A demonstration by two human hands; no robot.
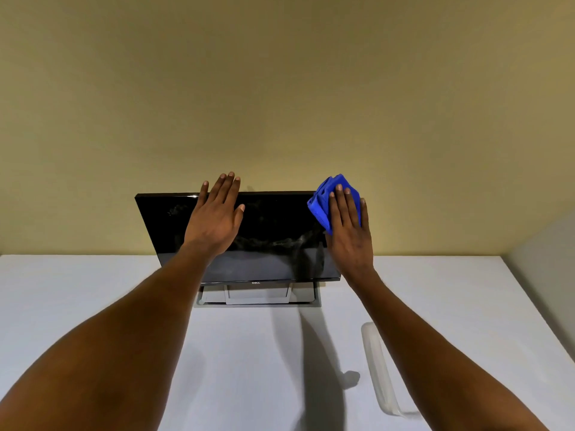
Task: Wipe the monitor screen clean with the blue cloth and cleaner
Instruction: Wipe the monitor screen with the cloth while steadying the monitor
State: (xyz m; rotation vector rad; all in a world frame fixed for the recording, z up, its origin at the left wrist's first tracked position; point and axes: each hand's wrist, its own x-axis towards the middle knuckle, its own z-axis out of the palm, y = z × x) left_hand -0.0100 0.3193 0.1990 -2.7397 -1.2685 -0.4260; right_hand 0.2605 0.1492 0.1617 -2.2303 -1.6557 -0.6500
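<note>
A black monitor [273, 231] stands tilted back on a grey stand [258, 295] at the rear of a white table. Pale smears show across the dark screen. My right hand [350, 231] lies flat on the folded blue cloth [323, 200] and presses it against the screen's upper right corner. My left hand [216, 217] rests flat on the upper left part of the screen, fingers together and reaching over the top edge. No cleaner bottle is visible.
The white table [93, 306] runs from the wall toward me. A clear, long plastic object [378, 365] lies on it to the right, partly under my right forearm. A beige wall [280, 88] stands just behind the monitor.
</note>
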